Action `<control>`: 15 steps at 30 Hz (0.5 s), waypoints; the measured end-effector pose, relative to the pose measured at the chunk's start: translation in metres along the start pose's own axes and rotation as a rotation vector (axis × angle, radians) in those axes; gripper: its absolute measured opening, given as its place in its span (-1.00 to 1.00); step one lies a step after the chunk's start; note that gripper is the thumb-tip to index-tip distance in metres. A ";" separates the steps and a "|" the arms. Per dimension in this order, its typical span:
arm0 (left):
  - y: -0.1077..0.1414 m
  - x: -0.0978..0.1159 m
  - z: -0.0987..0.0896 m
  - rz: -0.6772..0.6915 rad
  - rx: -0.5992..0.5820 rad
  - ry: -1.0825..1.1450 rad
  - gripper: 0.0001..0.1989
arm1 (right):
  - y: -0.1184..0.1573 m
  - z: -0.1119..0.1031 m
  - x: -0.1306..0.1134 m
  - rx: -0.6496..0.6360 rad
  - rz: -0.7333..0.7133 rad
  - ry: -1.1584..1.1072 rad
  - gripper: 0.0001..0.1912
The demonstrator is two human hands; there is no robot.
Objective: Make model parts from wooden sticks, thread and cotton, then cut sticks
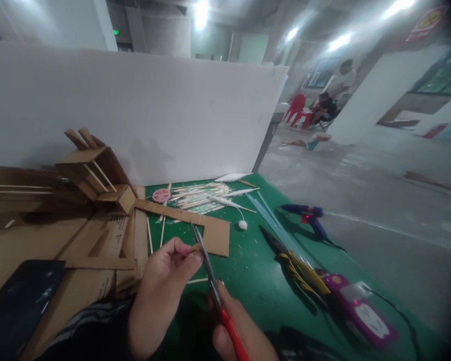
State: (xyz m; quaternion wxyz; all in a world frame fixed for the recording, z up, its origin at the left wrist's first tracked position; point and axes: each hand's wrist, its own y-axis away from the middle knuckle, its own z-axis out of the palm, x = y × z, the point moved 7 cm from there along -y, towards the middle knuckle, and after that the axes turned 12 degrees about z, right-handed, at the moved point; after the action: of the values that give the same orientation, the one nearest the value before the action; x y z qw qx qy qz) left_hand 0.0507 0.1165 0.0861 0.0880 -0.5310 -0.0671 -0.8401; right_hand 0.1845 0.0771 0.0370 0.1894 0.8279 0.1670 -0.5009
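My right hand [244, 323] grips a pair of scissors [211, 276] with red handles, its blades slightly apart and pointing away from me. Between the thumb and fingers of my left hand [161, 291] is a small cardboard piece [197, 247], mostly covered by the fingertips. The blades lie right beside that piece; whether they touch it I cannot tell. Just beyond both hands, an L-shaped cardboard piece [217, 236] rests on the green table [248, 271].
Left stands a cardboard structure [113, 175], with a dark flat object [22, 306] nearer me. Wooden sticks [199, 195] and a round red tin [161, 195] lie at the back. Pliers [300, 273], a glue gun [308, 215] and a purple power strip [361, 311] sit right. Two people are far off.
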 end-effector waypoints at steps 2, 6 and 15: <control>0.000 0.000 0.000 0.005 0.000 -0.005 -0.72 | 0.000 0.000 -0.002 -0.003 -0.011 0.006 -0.29; -0.001 0.001 0.000 0.006 0.004 0.009 -0.72 | 0.001 0.000 -0.006 0.011 -0.015 0.015 -0.34; -0.002 0.002 0.000 -0.005 0.009 0.017 -0.72 | 0.000 0.000 -0.008 0.023 0.011 -0.022 -0.32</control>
State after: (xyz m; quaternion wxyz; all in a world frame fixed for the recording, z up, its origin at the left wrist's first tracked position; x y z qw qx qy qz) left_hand 0.0497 0.1182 0.0884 0.0891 -0.5234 -0.0716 -0.8444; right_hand 0.1809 0.0765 0.0436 0.1845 0.8253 0.1548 -0.5108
